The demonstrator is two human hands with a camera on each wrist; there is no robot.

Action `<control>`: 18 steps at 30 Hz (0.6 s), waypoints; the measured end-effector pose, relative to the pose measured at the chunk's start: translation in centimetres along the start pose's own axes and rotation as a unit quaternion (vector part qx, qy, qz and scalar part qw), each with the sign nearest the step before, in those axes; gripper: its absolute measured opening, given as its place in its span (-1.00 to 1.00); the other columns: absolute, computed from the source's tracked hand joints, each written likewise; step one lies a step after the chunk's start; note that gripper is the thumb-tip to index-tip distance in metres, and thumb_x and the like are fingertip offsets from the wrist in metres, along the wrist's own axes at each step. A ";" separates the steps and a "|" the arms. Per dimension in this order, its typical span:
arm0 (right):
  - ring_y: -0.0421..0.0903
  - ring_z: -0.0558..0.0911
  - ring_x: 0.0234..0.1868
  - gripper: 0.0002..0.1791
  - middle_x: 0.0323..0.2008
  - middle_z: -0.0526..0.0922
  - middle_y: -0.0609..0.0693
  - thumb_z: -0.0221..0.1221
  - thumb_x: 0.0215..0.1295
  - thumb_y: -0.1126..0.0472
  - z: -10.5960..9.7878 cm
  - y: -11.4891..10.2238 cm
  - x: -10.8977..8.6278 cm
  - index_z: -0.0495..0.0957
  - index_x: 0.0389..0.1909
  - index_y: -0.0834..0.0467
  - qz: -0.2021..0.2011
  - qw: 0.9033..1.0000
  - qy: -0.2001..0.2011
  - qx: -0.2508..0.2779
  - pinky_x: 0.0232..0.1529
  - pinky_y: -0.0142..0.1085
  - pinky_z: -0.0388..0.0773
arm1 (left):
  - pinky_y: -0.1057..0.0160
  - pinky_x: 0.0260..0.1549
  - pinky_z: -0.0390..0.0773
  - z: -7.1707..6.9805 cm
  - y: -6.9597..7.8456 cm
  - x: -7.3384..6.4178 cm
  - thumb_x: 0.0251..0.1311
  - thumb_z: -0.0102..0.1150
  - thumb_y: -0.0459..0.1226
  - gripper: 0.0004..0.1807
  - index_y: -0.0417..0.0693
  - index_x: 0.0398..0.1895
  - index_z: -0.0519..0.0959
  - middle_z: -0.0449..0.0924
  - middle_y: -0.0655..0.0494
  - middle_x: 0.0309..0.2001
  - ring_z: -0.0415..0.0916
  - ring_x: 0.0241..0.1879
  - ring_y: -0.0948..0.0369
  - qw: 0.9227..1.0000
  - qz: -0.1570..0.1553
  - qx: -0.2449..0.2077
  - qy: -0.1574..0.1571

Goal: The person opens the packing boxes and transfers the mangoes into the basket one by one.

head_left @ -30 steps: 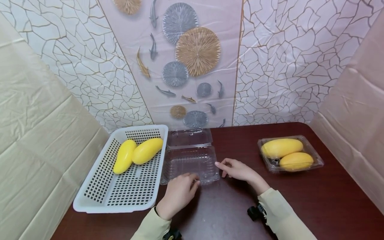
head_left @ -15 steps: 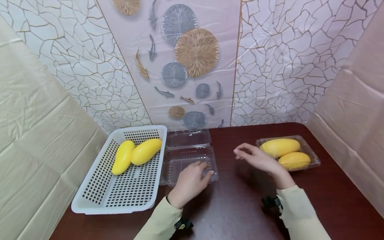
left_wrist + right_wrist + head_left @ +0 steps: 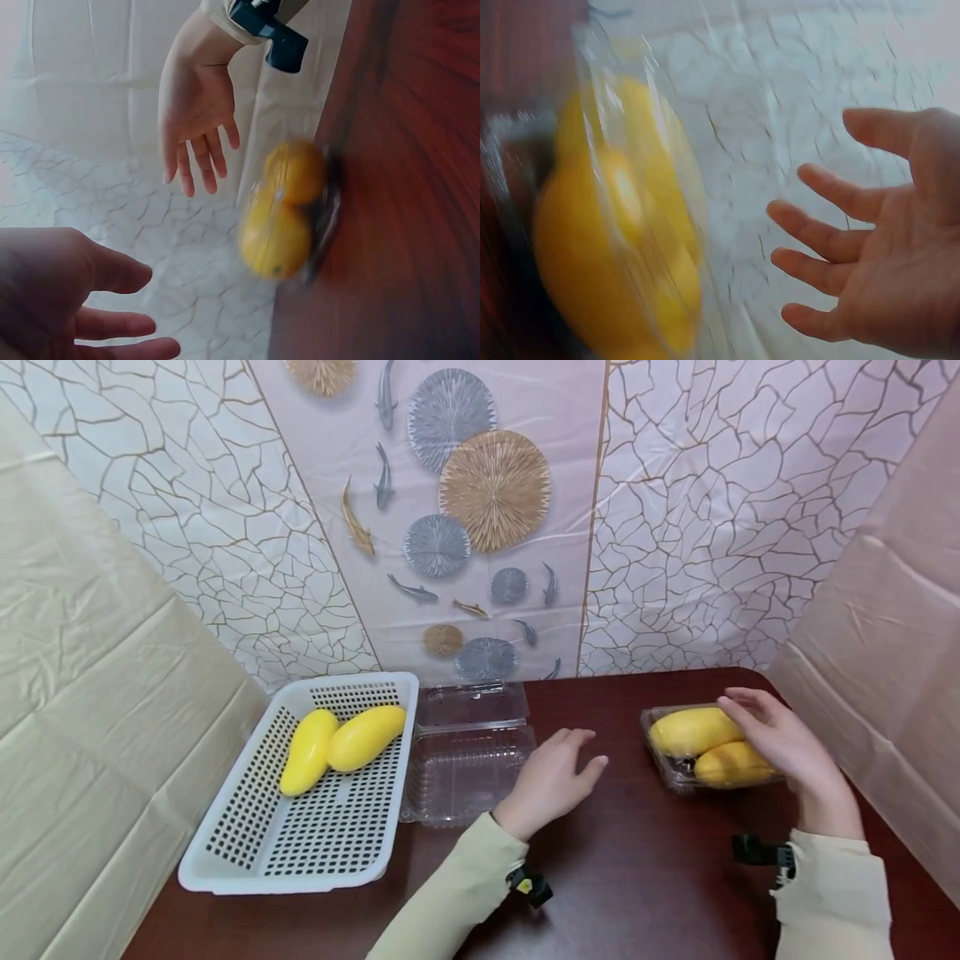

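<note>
- shifted since a second ago: right hand (image 3: 778, 735), from the right edge of an open, hinged clear plastic box (image 3: 465, 777) across to the right end of a closed clear plastic box (image 3: 663, 768).
- moved rightward too: left hand (image 3: 551, 781), from over the near side of the open box to just past its right edge, above a dark reddish-brown wooden table (image 3: 637, 877).
- right grip released: fingers spread and extended, with a gap to the closed box in the right wrist view.
- left grip released: thumb and fingers loosely extended, near the open box.
- inside the closed box, at the right of the table: two smooth yellow oval fruits (image 3: 693, 732), side by side, partly hidden by the right hand.
- just beside the open box, on its left: white perforated plastic basket (image 3: 285, 883), with two bright yellow elongated fruits (image 3: 309, 753) touching each other toward its far end.
- at both wrists: cream sleeves (image 3: 832, 885) and small black mounts (image 3: 761, 852).
- behind: white cloth backdrop (image 3: 697, 543) with gold crack lines.
</note>
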State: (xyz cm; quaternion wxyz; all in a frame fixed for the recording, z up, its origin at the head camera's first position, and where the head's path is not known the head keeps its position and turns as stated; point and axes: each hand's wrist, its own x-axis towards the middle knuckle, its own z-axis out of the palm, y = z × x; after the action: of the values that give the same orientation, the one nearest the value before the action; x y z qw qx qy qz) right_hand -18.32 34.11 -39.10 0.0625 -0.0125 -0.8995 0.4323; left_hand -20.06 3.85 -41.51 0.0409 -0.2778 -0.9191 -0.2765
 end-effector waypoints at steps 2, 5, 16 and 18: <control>0.44 0.21 0.30 -0.23 0.38 0.18 0.52 -0.14 0.60 -0.11 -1.2 0.9 -0.3 0.04 0.50 0.43 0.011 1.000 -0.013 -0.002 0.23 -0.01 0.28 | 0.26 0.07 0.53 1.0 0.8 0.9 0.44 0.09 0.01 -0.48 -0.02 0.34 0.49 0.57 0.11 0.19 0.56 0.12 0.22 1.000 -0.005 -0.007 -0.009; 0.46 0.18 0.30 -0.19 0.41 0.07 0.57 -0.17 0.60 -0.13 -2.5 2.1 -0.6 -0.06 0.53 0.43 0.037 0.999 -0.017 -0.001 0.13 -0.10 0.34 | 0.26 0.15 0.48 2.8 1.7 1.9 0.43 0.09 0.05 -0.41 -0.01 0.41 0.41 0.49 0.09 0.28 0.49 0.22 0.21 0.999 -0.018 -0.015 -0.029; 0.56 0.03 0.34 -0.15 0.42 -0.05 0.61 -0.20 0.58 -0.14 -4.0 7.4 -1.0 -0.12 0.51 0.47 0.117 0.992 0.012 0.033 0.29 0.32 0.08 | 0.22 0.30 0.34 6.6 4.6 4.5 0.39 0.13 0.09 -0.21 0.00 0.57 0.16 0.15 0.01 0.52 0.22 0.44 0.13 0.985 -0.096 -0.112 -0.092; 0.57 0.04 0.32 -0.17 0.40 -0.05 0.64 -0.20 0.58 -0.11 -3.9 8.1 -1.0 -0.12 0.49 0.50 0.118 0.993 0.004 0.032 0.25 0.31 0.11 | 0.22 0.29 0.35 7.1 4.9 4.6 0.39 0.13 0.09 -0.21 0.02 0.57 0.16 0.16 0.03 0.52 0.23 0.43 0.14 0.982 -0.100 -0.126 -0.097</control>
State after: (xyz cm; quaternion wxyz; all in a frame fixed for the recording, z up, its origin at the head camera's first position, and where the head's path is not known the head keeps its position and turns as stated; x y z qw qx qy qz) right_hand -17.08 42.17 -43.10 0.0154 -0.1181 -0.8769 0.4656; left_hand -20.79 13.27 -44.02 -0.1111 -0.2130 -0.8996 -0.3646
